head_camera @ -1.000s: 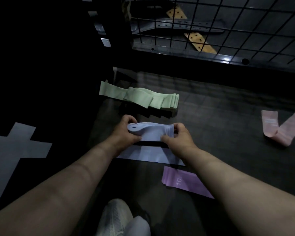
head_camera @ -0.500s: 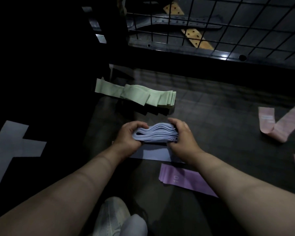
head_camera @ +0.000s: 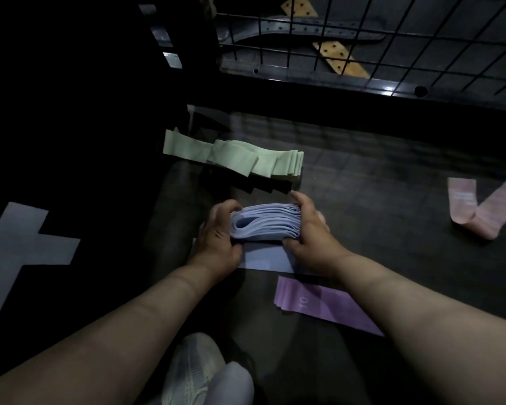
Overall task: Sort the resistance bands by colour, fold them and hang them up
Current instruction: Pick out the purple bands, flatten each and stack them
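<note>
both hands, left hand and right hand, grip a folded stack of pale blue rubber bands by its ends, near the folded green bands.

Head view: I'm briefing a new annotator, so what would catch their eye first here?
The stack of blue bands at centre stands out, gripped at one end by the left hand and at the other by the right hand. Beyond it lies a pile of green bands. Loose pink bands lie far right and a purple band by the right forearm, all on the dark floor.
</note>
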Motion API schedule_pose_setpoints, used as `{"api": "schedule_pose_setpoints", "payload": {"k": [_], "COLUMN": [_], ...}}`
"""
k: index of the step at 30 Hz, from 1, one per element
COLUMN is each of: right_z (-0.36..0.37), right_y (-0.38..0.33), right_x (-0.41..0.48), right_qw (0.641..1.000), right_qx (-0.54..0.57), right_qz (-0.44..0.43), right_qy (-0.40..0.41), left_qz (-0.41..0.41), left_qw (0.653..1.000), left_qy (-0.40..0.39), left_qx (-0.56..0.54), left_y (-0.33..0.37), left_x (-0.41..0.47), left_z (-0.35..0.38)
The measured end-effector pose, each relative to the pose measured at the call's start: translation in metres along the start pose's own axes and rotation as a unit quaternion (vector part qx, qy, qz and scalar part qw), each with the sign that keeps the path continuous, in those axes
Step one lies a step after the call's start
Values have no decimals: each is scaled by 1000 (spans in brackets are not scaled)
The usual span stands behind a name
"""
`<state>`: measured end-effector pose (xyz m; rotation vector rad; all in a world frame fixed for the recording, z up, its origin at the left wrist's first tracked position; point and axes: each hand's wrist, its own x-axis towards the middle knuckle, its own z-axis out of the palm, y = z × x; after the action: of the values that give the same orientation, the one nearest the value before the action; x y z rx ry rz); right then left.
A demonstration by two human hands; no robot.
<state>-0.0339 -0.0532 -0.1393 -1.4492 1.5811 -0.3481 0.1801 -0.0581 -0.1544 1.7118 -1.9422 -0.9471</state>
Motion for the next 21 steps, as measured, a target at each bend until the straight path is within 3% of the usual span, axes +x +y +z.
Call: {"api": "schedule_pose_setpoints", "payload": {"k": [2,4,6,9,11,14,19,21], "right_z": [1,-2,-6,-25,-42,-60,-54,-57], "right_y": [3,5,4,-8,-16,-15,-3,5], "right_x": [0,3,5,3,0,-11,-47,-57], "right_qw": [999,997,998,993,981,952,923,904], "right_qx": [-41,-66,-32,113,189,280,304,332], "right_qz": [-23,-44,-47,-9,38,118,235,268], "right_qy": [1,3,16,32,14,-22,-20,-7], "left_qz": [27,31,36,39,-14,-138,-130,-165], "left_qw": [993,987,992,997,989,938,959,951], "left_qy": [-32,-40,-30,-68,-116,-209,-174,-160], "left_qx": [112,150,120,8,-91,-241,-181,-207], "left_y": [-1,-3,-3,0,8,30,46,49], "left_x": [-7,-8,-3,13,21,24,11,6], "left_z": [-1,0,-4,-18,-30,-30,-1,8]}}
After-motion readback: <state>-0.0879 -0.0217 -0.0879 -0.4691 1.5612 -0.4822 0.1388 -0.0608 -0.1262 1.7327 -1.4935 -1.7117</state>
